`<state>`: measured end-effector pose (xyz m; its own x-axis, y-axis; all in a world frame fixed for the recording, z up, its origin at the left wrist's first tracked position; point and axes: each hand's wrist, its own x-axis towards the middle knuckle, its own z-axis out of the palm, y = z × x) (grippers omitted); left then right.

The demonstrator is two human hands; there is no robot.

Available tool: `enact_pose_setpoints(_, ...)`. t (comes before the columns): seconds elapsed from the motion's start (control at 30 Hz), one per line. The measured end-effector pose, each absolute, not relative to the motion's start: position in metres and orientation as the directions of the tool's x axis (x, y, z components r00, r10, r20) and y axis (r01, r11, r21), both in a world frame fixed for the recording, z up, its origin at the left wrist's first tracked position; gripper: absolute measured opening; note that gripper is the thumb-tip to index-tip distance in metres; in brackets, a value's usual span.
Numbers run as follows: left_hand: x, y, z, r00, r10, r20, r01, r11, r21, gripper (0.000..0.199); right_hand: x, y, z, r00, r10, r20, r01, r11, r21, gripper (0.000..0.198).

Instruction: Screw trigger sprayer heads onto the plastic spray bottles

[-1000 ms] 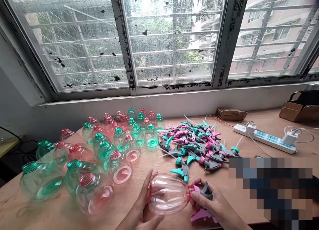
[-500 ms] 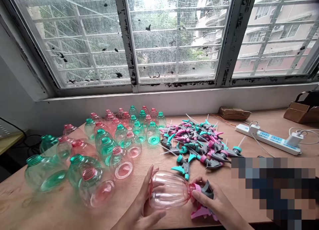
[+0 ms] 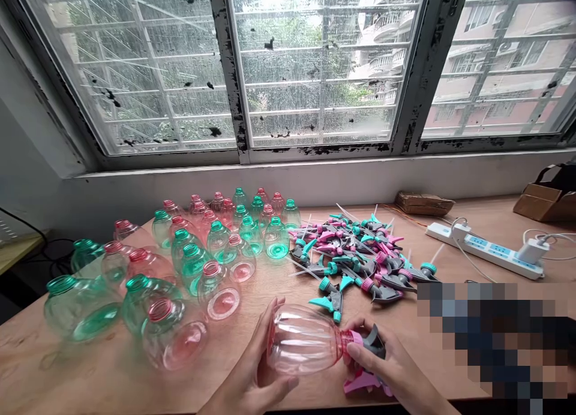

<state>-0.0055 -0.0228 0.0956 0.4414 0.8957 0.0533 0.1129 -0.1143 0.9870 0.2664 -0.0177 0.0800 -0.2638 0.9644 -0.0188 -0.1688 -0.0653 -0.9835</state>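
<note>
A clear pink plastic bottle point(image 3: 303, 341) lies sideways between my hands, its base to the left and its neck to the right. My left hand point(image 3: 256, 361) cups the base end, fingers on the far side and thumb along the near side. A spray head point(image 3: 372, 343) with a pink collar, dark grey body and pink trigger sits at the bottle's neck. My right hand point(image 3: 387, 361) pinches the collar between thumb and fingers. Whether the collar is fully threaded cannot be seen. Just beyond the bottle lies a grey and teal spray head point(image 3: 332, 298).
Several green and pink bottles without heads, such as a green bottle point(image 3: 83, 310), stand on the wooden table point(image 3: 103, 385) at left. A spray head pile point(image 3: 351, 247) lies behind my hands. At right are a power strip point(image 3: 486, 250), a cardboard box point(image 3: 546, 193) and a blurred-out patch.
The bottle has turned slightly in my hands and its base sits a little closer into my left palm. My right hand stays at the collar.
</note>
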Motion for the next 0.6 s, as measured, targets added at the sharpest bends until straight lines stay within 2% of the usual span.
enact_pose_setpoints(0.43,-0.006,-0.018,0.087,0.346,0.933,0.104,0.031,-0.122,0.992,0.082,0.267,-0.017,0.078,-0.285,0.958,-0.022,-0.181,-0.076,-0.981,0.032)
enact_pose_setpoints(0.6,-0.009,-0.013,0.077,0.392,0.908,0.146,0.011,-0.163,0.986,0.085,0.267,-0.018,0.080,-0.274,0.962,-0.016,-0.182,-0.069,-0.981,0.033)
